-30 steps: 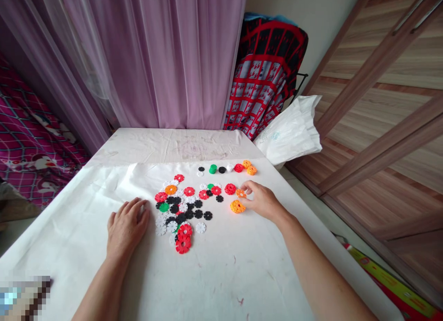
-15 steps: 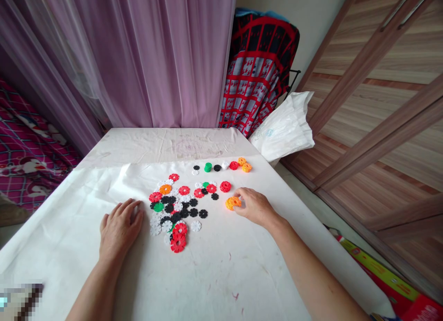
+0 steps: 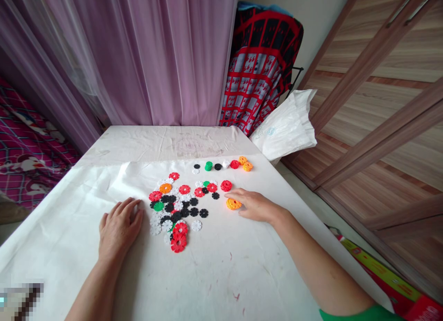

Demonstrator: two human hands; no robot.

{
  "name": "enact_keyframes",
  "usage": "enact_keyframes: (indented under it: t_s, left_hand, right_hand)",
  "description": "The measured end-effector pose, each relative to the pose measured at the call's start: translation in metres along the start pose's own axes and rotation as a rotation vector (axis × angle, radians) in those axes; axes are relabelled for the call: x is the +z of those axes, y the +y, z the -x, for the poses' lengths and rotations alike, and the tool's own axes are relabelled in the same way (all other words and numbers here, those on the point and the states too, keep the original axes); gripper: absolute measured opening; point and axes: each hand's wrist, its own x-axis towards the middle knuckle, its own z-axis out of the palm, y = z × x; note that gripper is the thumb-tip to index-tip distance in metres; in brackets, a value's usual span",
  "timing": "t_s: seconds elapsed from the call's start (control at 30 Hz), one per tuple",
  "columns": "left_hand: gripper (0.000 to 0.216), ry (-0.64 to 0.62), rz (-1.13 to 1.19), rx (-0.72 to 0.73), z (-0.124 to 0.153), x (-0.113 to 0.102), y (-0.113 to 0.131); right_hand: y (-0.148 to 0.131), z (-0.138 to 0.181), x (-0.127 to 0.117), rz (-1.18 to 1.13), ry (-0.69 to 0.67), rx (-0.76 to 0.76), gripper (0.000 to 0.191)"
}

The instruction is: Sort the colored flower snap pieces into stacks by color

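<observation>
My left hand [image 3: 121, 222] lies on the tablecloth with its fingers stretched out, left of a loose pile of notched plastic discs. That pile mixes black discs [image 3: 194, 212], white discs [image 3: 196, 225], red discs [image 3: 178, 242], a green disc [image 3: 158, 206] and an orange disc [image 3: 165, 188]. Over at the right, my right hand [image 3: 254, 205] is open around a small stack of orange discs [image 3: 233, 204], fingers beyond it and thumb on the near side. Whether the fingers touch the stack I cannot tell. A stack of red discs [image 3: 226, 186] sits just past the fingertips.
Farther back runs a row of small stacks: black [image 3: 218, 167], green [image 3: 208, 166], white [image 3: 225, 164], red [image 3: 235, 164] and orange [image 3: 247, 166]. A white bag [image 3: 285, 127] stands at the right edge of the white-covered table [image 3: 204, 284]. Wooden cabinet doors [image 3: 377, 104] rise beyond.
My right hand has let go of an orange disc, which now rests on the orange stack. Its fingers have spread and reached left over the stack. My left hand stays in place.
</observation>
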Motion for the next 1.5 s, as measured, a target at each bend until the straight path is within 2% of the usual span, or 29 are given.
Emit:
enact_keyframes:
  t_s: [0.27, 0.43, 0.5, 0.63, 0.7, 0.77, 0.87, 1.0, 1.07, 1.27, 1.5]
  left_hand:
    - [0.045, 0.017, 0.002, 0.000, 0.001, 0.003, -0.002]
    - [0.044, 0.013, -0.005, -0.004, 0.001, 0.003, -0.002]
    - [0.045, 0.009, -0.008, -0.008, 0.001, 0.003, -0.001]
    - [0.045, 0.000, -0.014, -0.025, 0.001, 0.003, 0.000]
    - [0.044, -0.001, -0.007, -0.032, 0.002, 0.003, 0.000]
    - [0.042, 0.001, 0.002, -0.039, 0.003, 0.004, 0.001]
    - [0.042, 0.005, 0.008, -0.042, 0.004, 0.003, 0.002]
    - [0.042, 0.010, 0.008, -0.050, 0.005, 0.005, 0.003]
    - [0.041, 0.011, 0.011, -0.053, 0.005, 0.006, 0.002]
    - [0.042, -0.001, 0.011, -0.059, 0.004, 0.005, 0.002]
    - [0.040, 0.027, 0.023, -0.034, 0.003, 0.007, -0.001]
  right_hand:
    - [-0.010, -0.015, -0.009, 0.136, -0.034, -0.012, 0.053]
    - [-0.017, -0.010, -0.018, 0.149, -0.050, 0.053, 0.066]
    - [-0.026, -0.015, -0.025, 0.152, -0.019, 0.048, 0.064]
    - [-0.064, -0.056, -0.027, 0.137, 0.123, -0.077, 0.031]
    - [-0.090, -0.089, -0.019, 0.113, 0.117, -0.147, 0.028]
    - [-0.117, -0.122, -0.007, 0.094, 0.102, -0.118, 0.026]
    - [-0.151, -0.158, 0.012, 0.073, 0.112, 0.010, 0.026]
    - [-0.175, -0.178, 0.027, 0.053, 0.123, 0.086, 0.034]
    - [-0.180, -0.183, 0.028, 0.056, 0.115, 0.090, 0.034]
    - [-0.194, -0.200, 0.019, 0.128, -0.049, 0.072, 0.036]
    - [-0.198, -0.209, 0.020, 0.101, -0.037, 0.053, 0.043]
